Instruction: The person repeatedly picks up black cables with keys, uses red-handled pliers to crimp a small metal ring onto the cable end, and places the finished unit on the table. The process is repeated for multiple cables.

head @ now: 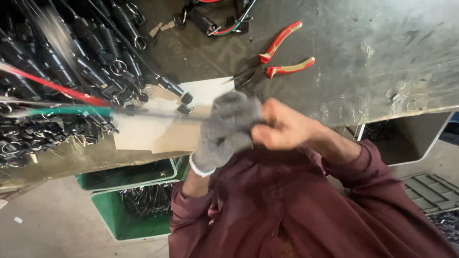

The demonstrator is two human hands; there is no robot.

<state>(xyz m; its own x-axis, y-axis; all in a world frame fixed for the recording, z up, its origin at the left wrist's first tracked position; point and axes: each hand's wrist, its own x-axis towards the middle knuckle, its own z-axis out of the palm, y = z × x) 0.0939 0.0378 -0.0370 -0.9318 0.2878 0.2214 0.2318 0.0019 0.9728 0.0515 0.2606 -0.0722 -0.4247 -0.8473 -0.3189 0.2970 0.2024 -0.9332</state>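
**Two hands closed on a thin wire lead at the bench edge**

At the far left a heap of black cable assemblies [62,62] with metal rings and plugs lies piled on the workbench [382,57]. Out of it run a red wire [57,88] and a green wire [71,111], both blurred. Below the bench edge stand green bins [112,217] holding more dark parts.

A thin dark wire lead [167,114] stretches rightward over a pale sheet of cardboard [143,134], plain and roughly rectangular, with no label that can be made out. The lead ends in the left hand [227,129], in a grey knit glove, which is clenched around it. Just beside, touching the glove, the bare right hand [282,126] is pinched shut, apparently on the same lead, though its fingertips are hidden.

The lead looks light and limp, likely to sag and slide under tension; the glove should help the hold, and a grasp close to its end seems best.

Further right, red-handled pliers [282,57] lie open on the bench, well apart from the hands.
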